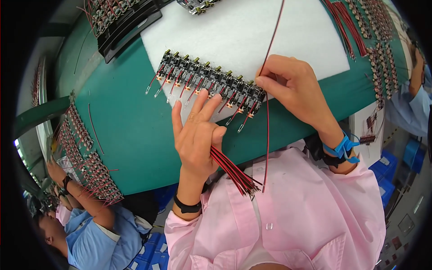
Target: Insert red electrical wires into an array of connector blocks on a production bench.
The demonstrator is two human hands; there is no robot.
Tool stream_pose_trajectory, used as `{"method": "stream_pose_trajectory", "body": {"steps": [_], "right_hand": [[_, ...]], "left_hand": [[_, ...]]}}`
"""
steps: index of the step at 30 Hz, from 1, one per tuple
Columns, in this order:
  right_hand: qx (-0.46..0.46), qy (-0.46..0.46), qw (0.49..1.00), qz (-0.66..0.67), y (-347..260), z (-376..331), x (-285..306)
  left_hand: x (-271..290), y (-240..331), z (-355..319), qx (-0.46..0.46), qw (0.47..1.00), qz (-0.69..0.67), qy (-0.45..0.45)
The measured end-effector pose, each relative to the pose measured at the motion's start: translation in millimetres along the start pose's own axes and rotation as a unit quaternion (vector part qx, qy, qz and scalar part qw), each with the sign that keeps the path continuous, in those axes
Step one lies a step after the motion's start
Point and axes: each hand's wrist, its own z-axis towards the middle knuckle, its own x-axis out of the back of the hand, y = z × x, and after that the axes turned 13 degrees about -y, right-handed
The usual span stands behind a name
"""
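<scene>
A row of several small black circuit boards (211, 81) with red-and-black leads lies on a white foam pad (243, 36) on the green table (130, 130). My left hand (198, 130) rests its fingertips on the near edge of the row and clamps a bundle of red-and-black wires (234, 173) against the palm. My right hand (292, 87) pinches one long red-and-black wire (267, 135) at the right end of the row. That wire runs up over the foam and hangs down toward my pink shirt.
Black trays of boards (121, 20) sit at the far left. More wired boards line the table's left edge (90, 166) and right edge (378, 49). A person in blue (90, 229) works at the lower left; another person's arm (416, 72) is at the right.
</scene>
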Motion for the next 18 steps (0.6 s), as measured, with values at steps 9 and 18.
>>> {"method": "stream_pose_trajectory", "body": {"steps": [9,18], "right_hand": [[0.032,0.039,0.998,-0.029,3.4,0.6,-6.8],[0.036,0.039,0.997,-0.049,5.7,-0.6,-5.6]], "left_hand": [[-1.6,0.1,-0.4,0.001,1.0,0.0,0.021],[-5.1,0.8,0.3,0.008,0.999,0.0,0.034]]}}
